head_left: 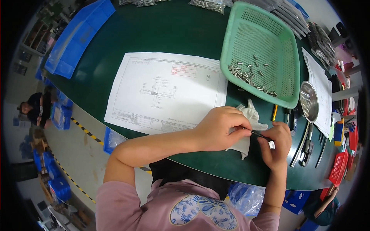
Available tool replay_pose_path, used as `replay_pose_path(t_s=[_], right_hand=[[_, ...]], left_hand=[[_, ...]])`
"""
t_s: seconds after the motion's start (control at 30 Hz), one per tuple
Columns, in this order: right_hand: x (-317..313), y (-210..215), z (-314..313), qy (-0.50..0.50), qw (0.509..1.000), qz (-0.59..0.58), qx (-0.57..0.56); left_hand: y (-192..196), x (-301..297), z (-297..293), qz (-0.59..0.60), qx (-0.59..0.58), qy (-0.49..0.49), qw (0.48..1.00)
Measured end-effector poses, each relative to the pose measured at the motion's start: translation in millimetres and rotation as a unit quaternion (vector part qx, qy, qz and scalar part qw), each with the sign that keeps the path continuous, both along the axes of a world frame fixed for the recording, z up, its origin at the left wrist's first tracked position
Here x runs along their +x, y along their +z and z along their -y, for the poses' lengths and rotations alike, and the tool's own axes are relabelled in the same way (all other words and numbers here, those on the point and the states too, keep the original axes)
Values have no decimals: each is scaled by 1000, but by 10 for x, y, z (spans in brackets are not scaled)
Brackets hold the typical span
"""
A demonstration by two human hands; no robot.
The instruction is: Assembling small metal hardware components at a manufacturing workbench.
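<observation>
My left hand [223, 129] is closed, its thumb and fingertips pinching one end of a thin dark rod [260, 135]. From the other side, my right hand [276, 143] grips the rod between thumb and fingers. A small pale, shiny spot shows by my right palm, too small to name. Under and behind my hands lies a crumpled white cloth [249, 111]. Just beyond, a green mesh basket [227, 57] holds several small silver metal cylinders [246, 76]. A printed technical drawing [131, 73] is spread flat on the table, partly covered by my left forearm.
On the dark green table [165, 29] are a yellow pencil [274, 112], a steel bowl [309, 101], several slim tools [307, 146] and bagged parts [210, 4]. Blue bins [79, 40] stand far left, a red basket [338, 168] at right. Two people sit farther off.
</observation>
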State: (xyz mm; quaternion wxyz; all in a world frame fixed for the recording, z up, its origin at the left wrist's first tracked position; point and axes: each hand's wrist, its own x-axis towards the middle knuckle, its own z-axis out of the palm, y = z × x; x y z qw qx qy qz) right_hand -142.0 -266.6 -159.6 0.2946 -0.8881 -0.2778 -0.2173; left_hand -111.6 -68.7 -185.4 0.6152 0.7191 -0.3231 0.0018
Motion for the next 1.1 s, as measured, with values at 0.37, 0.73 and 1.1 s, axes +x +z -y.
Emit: replay_pose_path(t_s=[0.37, 0.73, 1.1], right_hand=[[64, -28, 50, 47, 999, -13, 10], [66, -96, 29, 32, 998, 33, 46], [33, -116, 64, 44, 999, 11, -11]], left_hand=[[94, 15, -35, 18, 50, 13, 998], [61, 33, -22, 25, 57, 3, 998], [64, 38, -14, 33, 61, -13, 997]])
